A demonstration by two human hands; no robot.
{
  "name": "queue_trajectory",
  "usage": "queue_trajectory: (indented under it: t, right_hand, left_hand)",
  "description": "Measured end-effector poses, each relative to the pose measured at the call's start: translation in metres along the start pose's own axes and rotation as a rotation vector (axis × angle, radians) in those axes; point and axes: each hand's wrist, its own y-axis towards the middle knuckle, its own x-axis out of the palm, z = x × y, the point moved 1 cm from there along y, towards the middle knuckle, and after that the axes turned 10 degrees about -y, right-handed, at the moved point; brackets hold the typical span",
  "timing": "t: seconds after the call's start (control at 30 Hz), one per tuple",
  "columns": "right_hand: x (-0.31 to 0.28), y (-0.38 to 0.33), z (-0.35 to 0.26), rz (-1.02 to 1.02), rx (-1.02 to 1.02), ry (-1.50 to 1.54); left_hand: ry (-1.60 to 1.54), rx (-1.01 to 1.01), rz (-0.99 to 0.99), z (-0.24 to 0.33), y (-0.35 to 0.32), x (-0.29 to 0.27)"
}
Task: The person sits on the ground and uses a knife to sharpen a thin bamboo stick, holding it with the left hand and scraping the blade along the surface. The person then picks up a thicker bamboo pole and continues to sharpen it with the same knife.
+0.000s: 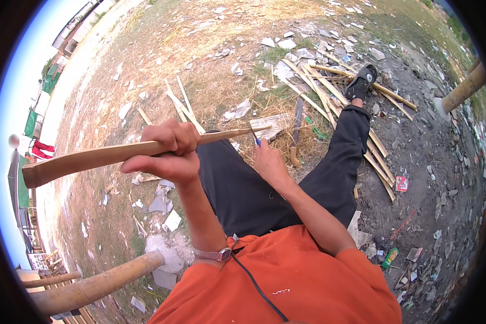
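My left hand (173,154) is wrapped round a long split piece of bamboo (92,161). Its thick end points to the far left and its thin end reaches right, over my legs. Between the fingers of my right hand (271,163) is a small knife (257,141) with a blue handle. The narrow dark blade touches or crosses the bamboo near its thin tip; exact contact is hard to tell. A machete (296,127) with a wooden handle lies on dry straw just beyond my right hand, beside a pale weathered board (270,125).
Bamboo strips (321,94) lie piled along my right leg and shoe (361,82), with more strips (183,105) ahead on the left. Thick bamboo poles stand at lower left (102,282) and upper right (467,90). Litter and broken shards are scattered over the ground.
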Motion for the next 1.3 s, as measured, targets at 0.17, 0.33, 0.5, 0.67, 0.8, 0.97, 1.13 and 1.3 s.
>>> queue_trajectory:
  t: [0.17, 0.33, 0.5, 0.67, 0.8, 0.97, 1.13, 1.3]
  right_hand:
    - [-0.018, -0.006, -0.027, -0.088, -0.052, 0.089]
    - [0.018, 0.005, 0.019, -0.043, 0.035, -0.068]
    - [0.0, -0.001, -0.003, -0.065, -0.004, 0.054]
    - [0.038, 0.02, 0.045, 0.024, 0.034, -0.105]
    - [0.012, 0.017, 0.018, -0.062, 0.033, 0.001]
    - [0.054, 0.032, 0.071, -0.137, 0.173, -0.17]
    - [0.027, 0.032, 0.04, -0.198, 0.085, -0.11]
    - [0.067, 0.037, 0.093, -0.092, 0.117, -0.135]
  left_hand:
    - [0.052, -0.012, 0.016, 0.003, -0.002, 0.0]
    - [-0.01, -0.017, -0.029, 0.002, -0.002, 0.002]
    - [-0.044, -0.022, -0.07, 0.002, -0.007, 0.001]
    - [-0.071, -0.027, -0.118, -0.004, -0.002, 0.01]
    - [-0.01, -0.029, -0.072, -0.003, -0.004, 0.006]
    - [-0.009, -0.048, -0.065, -0.007, 0.003, 0.014]
    - [-0.011, -0.027, -0.026, -0.005, 0.002, 0.006]
    - [-0.027, -0.052, -0.065, -0.006, 0.009, 0.008]
